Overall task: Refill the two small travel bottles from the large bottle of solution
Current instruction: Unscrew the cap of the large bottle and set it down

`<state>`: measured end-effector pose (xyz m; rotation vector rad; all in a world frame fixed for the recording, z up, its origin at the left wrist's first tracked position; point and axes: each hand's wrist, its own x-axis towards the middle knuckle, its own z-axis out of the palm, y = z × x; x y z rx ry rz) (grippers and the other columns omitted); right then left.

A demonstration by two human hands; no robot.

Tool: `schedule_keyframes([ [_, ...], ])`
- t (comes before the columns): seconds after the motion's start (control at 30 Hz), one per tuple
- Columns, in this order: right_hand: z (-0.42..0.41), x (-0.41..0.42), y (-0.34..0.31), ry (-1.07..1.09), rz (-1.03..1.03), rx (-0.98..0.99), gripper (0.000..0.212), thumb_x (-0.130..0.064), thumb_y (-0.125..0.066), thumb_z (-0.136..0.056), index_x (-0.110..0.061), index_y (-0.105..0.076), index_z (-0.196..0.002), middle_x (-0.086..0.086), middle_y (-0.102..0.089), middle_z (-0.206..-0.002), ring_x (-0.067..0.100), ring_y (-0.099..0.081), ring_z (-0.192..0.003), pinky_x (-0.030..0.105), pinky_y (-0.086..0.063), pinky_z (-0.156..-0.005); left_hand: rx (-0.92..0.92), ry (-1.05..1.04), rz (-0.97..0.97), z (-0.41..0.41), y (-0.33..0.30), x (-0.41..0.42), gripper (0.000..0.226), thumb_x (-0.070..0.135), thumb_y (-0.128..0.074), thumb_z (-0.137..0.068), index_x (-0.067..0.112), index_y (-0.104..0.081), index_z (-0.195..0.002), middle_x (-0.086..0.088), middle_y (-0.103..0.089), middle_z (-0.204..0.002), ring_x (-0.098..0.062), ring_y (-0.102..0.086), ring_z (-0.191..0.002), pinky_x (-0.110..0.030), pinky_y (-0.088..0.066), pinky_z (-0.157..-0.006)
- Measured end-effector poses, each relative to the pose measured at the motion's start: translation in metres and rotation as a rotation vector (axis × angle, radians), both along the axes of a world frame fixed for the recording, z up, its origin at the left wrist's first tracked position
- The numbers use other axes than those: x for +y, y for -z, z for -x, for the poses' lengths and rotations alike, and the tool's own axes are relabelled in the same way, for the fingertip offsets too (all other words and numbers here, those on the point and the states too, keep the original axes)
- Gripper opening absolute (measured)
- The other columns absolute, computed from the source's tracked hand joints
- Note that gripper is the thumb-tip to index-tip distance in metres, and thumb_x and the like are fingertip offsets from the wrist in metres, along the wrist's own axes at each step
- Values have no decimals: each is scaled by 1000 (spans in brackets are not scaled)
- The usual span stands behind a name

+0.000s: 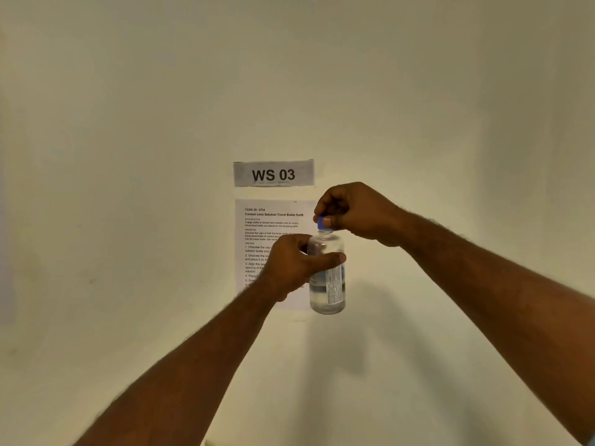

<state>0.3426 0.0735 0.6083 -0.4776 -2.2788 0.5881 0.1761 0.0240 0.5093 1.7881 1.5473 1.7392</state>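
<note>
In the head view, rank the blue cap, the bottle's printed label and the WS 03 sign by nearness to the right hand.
1. Small blue screw cap: pinched in the right hand.
2. White printed label: lower on the clear bottle.
3. White paper WS 03 sign: up-left on the wall.

instruction sheet (257, 220) partly hidden behind left hand (289, 268), blue cap (322, 224) mostly covered by right hand (351, 214)

Showing in view — one clear bottle (327, 278), one blue cap (323, 224), two hands, and two paper sheets taped to the wall.
</note>
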Motion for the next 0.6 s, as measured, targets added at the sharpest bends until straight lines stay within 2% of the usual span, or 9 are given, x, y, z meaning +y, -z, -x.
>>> schedule_keyframes([
  [0.07, -4, 2, 1, -54, 87, -15, 23, 0, -73, -86, -11, -68, -106, 2, -76, -104, 14, -72, -99, 26, -60, -79, 4, 15, 10, 1, 0, 0, 43, 62, -88, -52, 31, -77, -80, 4, -80, -84, -14, -78, -75, -35, -66, -64],
  [0.17, -5, 3, -1, 15, 77, 20, 33, -22, -80, -84, -19, -67, -114, -5, -73, -110, 13, -70, -102, 29, -60, -81, -2, 14, 11, 3, 1, 1, 46, 64, -86, -51, 32, -75, -82, 11, -79, -87, -12, -78, -78, -32, -65, -64],
  [0.23, -2, 1, -1, 125, 8, 81, 39, -37, -84, -77, -22, -70, -110, -7, -73, -103, 13, -69, -94, 31, -59, -80, 10, 12, 22, 4, 2, 2, 42, 61, -87, -55, 33, -74, -83, 13, -79, -86, -11, -78, -78, -32, -64, -67],
  [0.3, 3, -2, 3, 191, -70, 95, 36, -42, -87, -72, -20, -73, -98, -6, -74, -90, 12, -69, -84, 28, -57, -73, 27, 13, 22, 5, 3, 2, 44, 60, -87, -57, 30, -75, -86, 10, -79, -87, -12, -78, -78, -36, -66, -70],
  [0.4, 8, -7, 10, 178, -115, 91, 24, -32, -89, -71, -18, -76, -85, -7, -75, -81, 10, -71, -79, 25, -56, -73, 26, 1, 9, 4, 2, 0, 52, 65, -86, -52, 25, -76, -84, 7, -79, -85, -14, -78, -74, -35, -66, -67],
  [0.5, 9, -9, 12, 102, -49, 91, 18, -14, -85, -77, -14, -77, -94, -2, -77, -88, 13, -73, -88, 30, -59, -84, 16, -13, 11, 7, 3, -2, 47, 64, -86, -51, 29, -75, -78, 9, -79, -85, -13, -78, -73, -34, -66, -67],
  [0.6, 9, -10, 12, 38, 63, 36, 27, 0, -76, -83, -11, -74, -108, 3, -76, -103, 16, -71, -99, 28, -59, -86, 37, -19, 23, 12, 6, -4, 47, 61, -88, -53, 27, -76, -82, 17, -78, -85, -9, -77, -74, -35, -66, -70],
])
